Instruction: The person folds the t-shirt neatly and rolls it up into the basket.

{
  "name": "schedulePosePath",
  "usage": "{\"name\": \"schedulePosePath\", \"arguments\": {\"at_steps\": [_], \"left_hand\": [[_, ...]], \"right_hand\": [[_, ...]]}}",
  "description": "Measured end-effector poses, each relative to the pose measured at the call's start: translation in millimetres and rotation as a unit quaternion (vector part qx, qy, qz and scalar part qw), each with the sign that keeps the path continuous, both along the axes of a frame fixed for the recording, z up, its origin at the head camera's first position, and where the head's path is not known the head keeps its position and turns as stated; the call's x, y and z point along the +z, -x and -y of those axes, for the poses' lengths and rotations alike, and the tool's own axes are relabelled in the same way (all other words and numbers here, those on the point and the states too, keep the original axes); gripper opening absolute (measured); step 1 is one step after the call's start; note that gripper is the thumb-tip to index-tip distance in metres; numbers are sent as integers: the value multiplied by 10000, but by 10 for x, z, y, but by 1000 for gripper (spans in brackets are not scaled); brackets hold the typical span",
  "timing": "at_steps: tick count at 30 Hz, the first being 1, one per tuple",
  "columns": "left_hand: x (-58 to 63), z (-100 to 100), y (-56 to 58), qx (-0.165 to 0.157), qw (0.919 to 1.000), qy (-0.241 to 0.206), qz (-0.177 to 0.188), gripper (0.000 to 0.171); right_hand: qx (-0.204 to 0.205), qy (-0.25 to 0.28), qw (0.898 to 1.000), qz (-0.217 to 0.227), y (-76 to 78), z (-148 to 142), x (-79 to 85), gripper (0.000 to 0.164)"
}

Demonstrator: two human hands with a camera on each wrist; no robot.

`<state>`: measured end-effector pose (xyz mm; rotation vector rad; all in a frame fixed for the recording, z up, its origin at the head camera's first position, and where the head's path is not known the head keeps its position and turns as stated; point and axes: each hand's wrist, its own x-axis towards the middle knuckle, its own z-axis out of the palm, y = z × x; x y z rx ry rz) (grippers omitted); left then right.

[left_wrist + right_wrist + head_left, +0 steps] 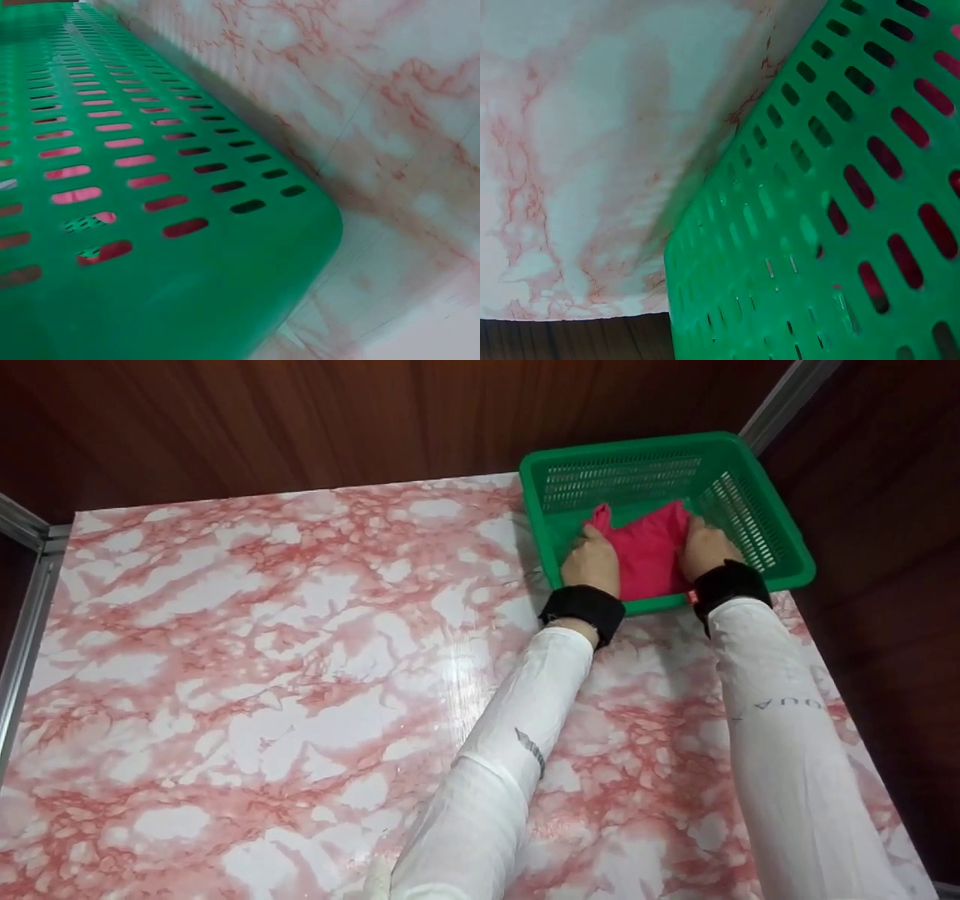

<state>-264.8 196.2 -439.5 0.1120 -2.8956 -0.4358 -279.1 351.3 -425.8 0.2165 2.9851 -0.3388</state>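
Note:
A red cloth (649, 551) is inside a green plastic basket (630, 606), in its near part. My left hand (592, 562) grips the cloth's left side, and a corner of it pokes up above the fingers. On the opposite side my right hand (707, 549) holds the cloth near its upper right corner. Both wrists reach over the basket's near rim. In the left wrist view the slotted basket wall (187, 285) hides the hand, with red showing through the slots. The right wrist view likewise shows the basket wall (817, 210) and red behind it.
The basket stands at the far right corner of a table (262, 675) with a red and white marbled top. A dark wood panel (300, 427) rises behind it, and another dark panel (885, 585) borders the right side. Metal framing (795, 397) runs along the corner.

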Motion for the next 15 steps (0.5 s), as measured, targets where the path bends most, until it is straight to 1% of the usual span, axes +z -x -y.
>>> {"name": "schedulePosePath", "arguments": {"at_steps": [3, 4, 7, 11, 12, 13, 15], "left_hand": [[7, -28, -25, 241, 9992, 320, 54, 35], [13, -32, -33, 263, 9990, 331, 128, 39], [25, -34, -42, 316, 9991, 185, 216, 48], [23, -24, -21, 321, 9992, -82, 225, 48], [23, -20, -14, 295, 9990, -154, 312, 47], [27, -14, -5, 223, 9983, -234, 481, 47], [43, 1, 23, 26, 9946, -446, 937, 48]], "right_hand": [[50, -8, 9999, 101, 7, -35, -26, 38], [66, -15, 9999, 144, 11, -47, -35, 40], [140, -2, 9993, 344, 33, -83, -48, 51], [216, 108, 9980, 587, 57, -110, -42, 65], [226, 133, 9977, 623, 59, -109, -40, 66], [222, 144, 9975, 648, 59, -106, -36, 68], [193, 153, 9975, 663, 57, -95, -24, 69]]}}
